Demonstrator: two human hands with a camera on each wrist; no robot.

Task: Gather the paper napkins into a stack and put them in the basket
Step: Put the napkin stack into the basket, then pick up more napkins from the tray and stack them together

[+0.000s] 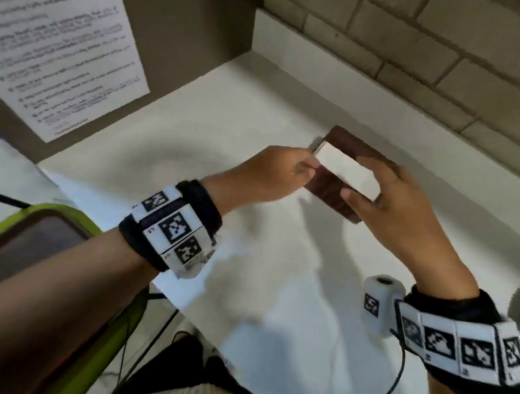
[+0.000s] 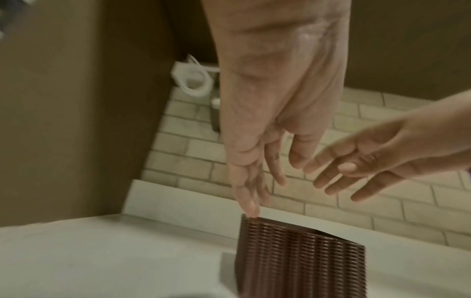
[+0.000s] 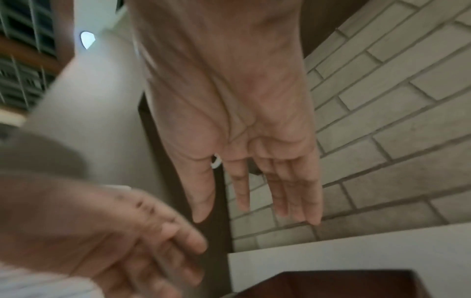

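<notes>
A stack of white paper napkins point(image 1: 346, 172) lies in a brown woven basket point(image 1: 352, 141) on the white counter, close to the tiled wall. My left hand point(image 1: 283, 172) is at the stack's left end and my right hand point(image 1: 393, 193) flanks its right end. In the left wrist view my left hand point(image 2: 265, 161) has straight fingers, one fingertip touching the rim of the basket point(image 2: 300, 262), and my right hand point(image 2: 362, 169) is spread open. In the right wrist view my right hand point(image 3: 254, 181) is flat and holds nothing above the basket point(image 3: 344, 284). The napkins are hidden in both wrist views.
The white counter point(image 1: 240, 130) ends at a low white backsplash point(image 1: 304, 44) below the brick-tile wall point(image 1: 422, 61). A printed notice point(image 1: 59, 54) hangs on the left wall. A green-rimmed object point(image 1: 52, 217) stands at the lower left, past the counter's edge.
</notes>
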